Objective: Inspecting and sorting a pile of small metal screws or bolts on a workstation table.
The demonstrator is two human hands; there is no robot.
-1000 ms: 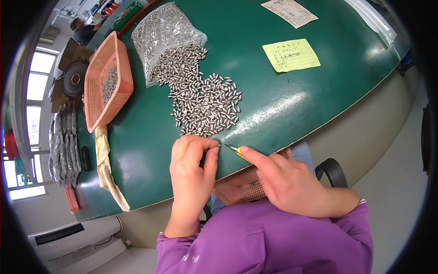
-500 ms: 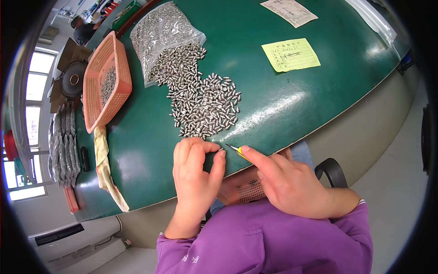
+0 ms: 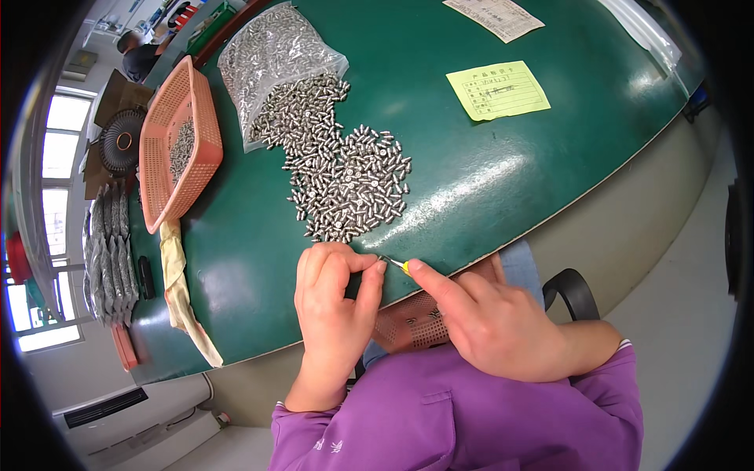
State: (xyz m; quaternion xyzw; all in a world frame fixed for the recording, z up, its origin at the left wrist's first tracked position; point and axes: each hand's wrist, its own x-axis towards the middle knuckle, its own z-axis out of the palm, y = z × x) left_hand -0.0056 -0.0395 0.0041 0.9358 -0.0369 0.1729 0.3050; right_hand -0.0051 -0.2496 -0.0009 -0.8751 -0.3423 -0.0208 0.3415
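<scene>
My left hand (image 3: 336, 302) is closed near the table's front edge, pinching a small metal part (image 3: 382, 258) between thumb and forefinger; the fingertips hide most of it. My right hand (image 3: 503, 322) grips a slim tool (image 3: 406, 268) with a yellow handle and a thin metal tip. Its forefinger lies along the handle. The tip meets or nearly touches the pinched part; its exact shape is too small to tell. Just beyond my left hand lies a heap of small, pointed silvery metal parts (image 3: 349, 188), spilling from a clear plastic bag (image 3: 275, 51).
A pink plastic basket (image 3: 206, 149) with metal parts stands at the left, near a cream cloth strip (image 3: 179, 298) and stacked grey packets (image 3: 108, 255). A yellow card (image 3: 499, 90) and white paper (image 3: 499, 16) lie farther back. Below the table edge is another pink basket (image 3: 416, 322).
My right hand has moved slightly left, bringing the tool's tip to the small metal part. My left hand keeps its pinch. The whole view has shifted slightly.
</scene>
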